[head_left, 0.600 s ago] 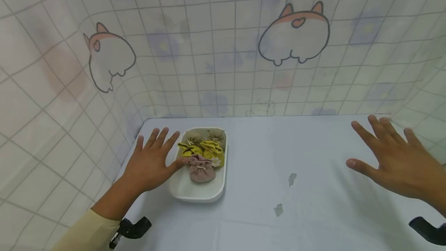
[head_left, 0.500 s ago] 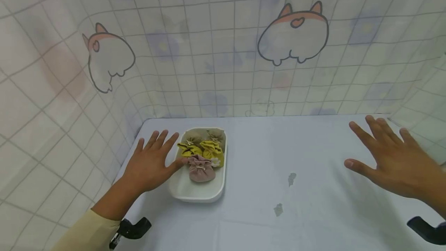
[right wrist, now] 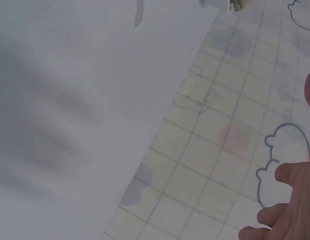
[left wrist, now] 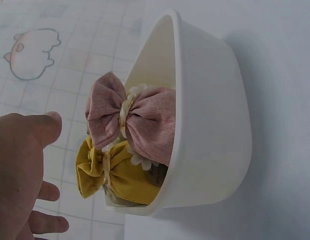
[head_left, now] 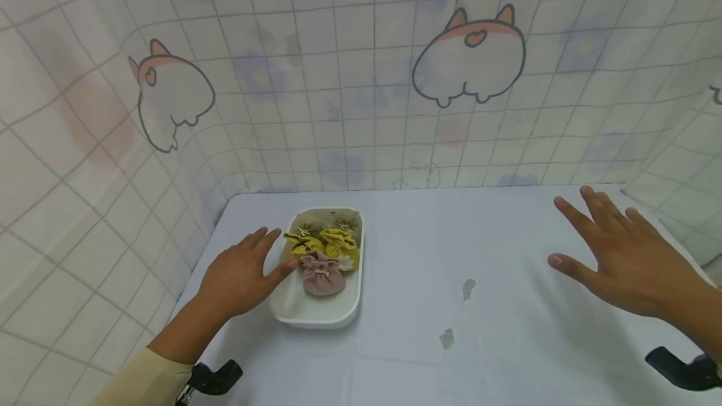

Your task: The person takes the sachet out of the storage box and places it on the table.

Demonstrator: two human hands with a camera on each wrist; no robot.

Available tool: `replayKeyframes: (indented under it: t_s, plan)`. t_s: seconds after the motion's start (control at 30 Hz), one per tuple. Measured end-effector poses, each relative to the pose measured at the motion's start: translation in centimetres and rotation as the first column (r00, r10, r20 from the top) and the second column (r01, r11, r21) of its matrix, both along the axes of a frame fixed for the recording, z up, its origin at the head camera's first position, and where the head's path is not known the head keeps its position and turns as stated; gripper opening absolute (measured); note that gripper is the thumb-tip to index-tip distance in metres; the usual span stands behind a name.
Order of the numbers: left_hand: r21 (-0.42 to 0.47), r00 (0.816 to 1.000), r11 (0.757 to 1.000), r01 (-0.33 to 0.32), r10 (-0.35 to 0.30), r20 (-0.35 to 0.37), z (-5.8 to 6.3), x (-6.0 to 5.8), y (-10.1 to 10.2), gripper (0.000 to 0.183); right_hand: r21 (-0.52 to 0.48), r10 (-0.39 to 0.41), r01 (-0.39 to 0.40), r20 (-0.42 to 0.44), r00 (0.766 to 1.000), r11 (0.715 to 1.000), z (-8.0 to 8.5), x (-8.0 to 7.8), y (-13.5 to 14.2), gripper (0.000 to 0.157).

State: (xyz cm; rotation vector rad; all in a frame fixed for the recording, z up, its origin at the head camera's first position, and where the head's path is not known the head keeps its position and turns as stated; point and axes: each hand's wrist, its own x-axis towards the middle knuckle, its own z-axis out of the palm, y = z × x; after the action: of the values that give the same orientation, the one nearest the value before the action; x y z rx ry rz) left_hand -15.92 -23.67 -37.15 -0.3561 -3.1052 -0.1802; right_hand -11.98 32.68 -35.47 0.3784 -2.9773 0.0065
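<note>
Small drawstring pouches fill the back of a white plastic tub (head_left: 316, 315) on the left of the table. A pink pouch (head_left: 323, 274) lies in front, a yellow pouch (head_left: 341, 248) with a white flower and another yellow pouch (head_left: 304, 243) behind it, and olive-beige pouches (head_left: 344, 219) at the back. My left hand (head_left: 239, 274) hovers at the tub's left side, fingers extended, thumb over its rim near the pink pouch. In the left wrist view the pink pouch (left wrist: 152, 117) stands above the tub wall (left wrist: 212, 120). My right hand (head_left: 626, 255) is held over the table's right side, fingers spread, holding nothing.
A white cloth covers the table (head_left: 417, 255), with two grey patches (head_left: 469, 289) right of the tub. Grid-patterned curtains (head_left: 350, 80) with dog drawings enclose the back and sides. Black wrist mounts (head_left: 217, 378) sit below both hands.
The left hand's fingers have bent downward a little toward the tub. My right hand has shifted slightly left. The whole head view has drifted slightly; the pouches stay put in the tub.
</note>
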Motion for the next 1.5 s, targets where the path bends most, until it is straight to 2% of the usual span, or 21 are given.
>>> replayKeyframes:
  t_s: [0.27,0.43,0.7,0.9,1.1,1.37,1.5]
  plan:
    - [0.053,0.998,0.998,-0.041,0.038,0.059,-0.2,-0.2,-0.3,0.074,0.015,-0.037,0.036,0.083,0.996,0.999,0.6,-0.6,-0.9,0.109]
    - [0.086,0.992,0.994,-0.067,0.057,0.112,-0.4,-0.4,-0.3,0.072,0.005,-0.042,0.042,0.059,0.997,0.999,0.6,-1.0,-1.6,0.114]
    - [0.219,0.981,0.971,-0.092,0.051,0.186,-1.5,-1.1,-0.3,0.067,-0.018,-0.042,0.043,0.031,0.999,0.999,0.3,-1.3,-2.1,0.115]
    - [0.235,0.980,0.967,-0.104,0.059,0.192,-2.4,-1.6,-0.1,0.057,-0.057,-0.035,0.037,0.033,0.999,0.998,-0.2,-1.3,-2.4,0.111]
    - [0.246,0.973,0.962,-0.123,0.068,0.218,-3.1,-2.1,-0.3,0.051,-0.079,-0.021,0.027,0.076,0.997,0.996,-0.2,-1.4,-3.3,0.105]
    - [0.281,0.945,0.936,-0.211,0.121,0.305,-3.7,-2.4,-1.1,0.045,-0.106,0.002,0.010,0.111,0.994,0.994,0.0,-1.9,-4.4,0.106]
    - [0.295,0.940,0.932,-0.210,0.110,0.324,-4.0,-2.5,-1.4,0.039,-0.105,0.013,-0.002,0.101,0.995,0.994,-0.1,-2.1,-4.8,0.105]
